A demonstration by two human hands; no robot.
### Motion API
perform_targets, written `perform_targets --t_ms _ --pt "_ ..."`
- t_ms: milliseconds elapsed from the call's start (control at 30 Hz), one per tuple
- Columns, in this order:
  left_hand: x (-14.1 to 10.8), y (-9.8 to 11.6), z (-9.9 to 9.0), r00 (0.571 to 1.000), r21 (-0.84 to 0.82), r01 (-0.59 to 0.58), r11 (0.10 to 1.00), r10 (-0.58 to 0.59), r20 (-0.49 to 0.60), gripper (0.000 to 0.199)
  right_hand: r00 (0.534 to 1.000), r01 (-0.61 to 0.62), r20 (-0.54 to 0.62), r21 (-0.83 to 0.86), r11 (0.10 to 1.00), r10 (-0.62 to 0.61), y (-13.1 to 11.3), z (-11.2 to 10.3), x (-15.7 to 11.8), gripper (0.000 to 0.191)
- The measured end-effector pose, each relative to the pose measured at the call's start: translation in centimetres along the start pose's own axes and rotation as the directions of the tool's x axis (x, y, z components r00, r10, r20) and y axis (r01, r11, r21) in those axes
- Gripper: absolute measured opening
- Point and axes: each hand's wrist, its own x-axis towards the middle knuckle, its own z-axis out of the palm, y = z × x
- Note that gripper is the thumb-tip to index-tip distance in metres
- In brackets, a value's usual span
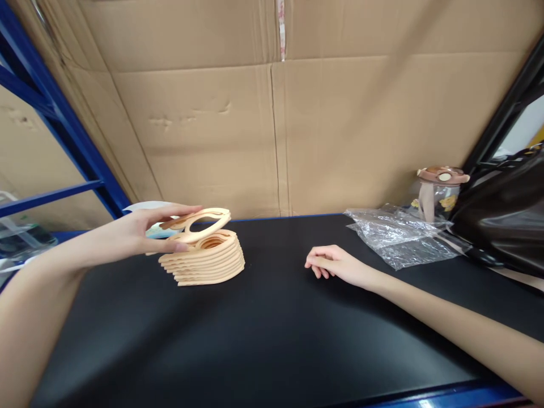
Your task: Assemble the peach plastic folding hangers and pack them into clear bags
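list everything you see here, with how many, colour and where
lifted cutout piece: one, cream, tilted above the stack
stacked cutout pieces: several, cream, table's left side
plastic packaging: exact count unclear, clear, right, near the bottle
bottle: one, clear with brownish-pink lid, back right
glossy bag-like item: one, black, far right
thin item: one, white and blue, behind left hand
container: one, clear, far left, partly hidden
patterned strip: one, white and pink, cardboard's top gap
cardboard: panel count unclear, brown, behind table
frame: one, blue, left
table: one, black, below
left hand: one, bare, gripping the lifted piece
right hand: one, bare, empty, centre-right
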Motion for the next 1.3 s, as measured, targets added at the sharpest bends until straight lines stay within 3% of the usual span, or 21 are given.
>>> perform_targets --t_ms 133,367,1000,1300 --pt "0.1 -1.0 0.3 0.999 -0.001 -0.028 1.000 0.028 0.029 0.072 1.000 -0.014 0.012 -0.029 0.999 0.015 -0.3 0.1 -0.1 0.029" --pt "-0.2 0.1 0.6 0.994 -0.005 -0.050 0.999 0.050 0.097 0.063 0.999 -0.022 0.036 -0.033 0.999 0.024 -0.6 0.3 0.0 0.028" --pt "-0.1 -0.6 1.2 0.978 -0.077 -0.051 0.996 0.065 0.197 0.062 0.998 -0.030 0.052 -0.045 0.999 0.032 -0.5 0.3 0.0 0.027" --pt "0.2 -0.7 1.7 0.982 -0.028 -0.075 0.997 0.079 0.172 0.063 0.998 -0.024 0.062 -0.052 0.998 0.027 -0.5 0.2 -0.1 0.027"
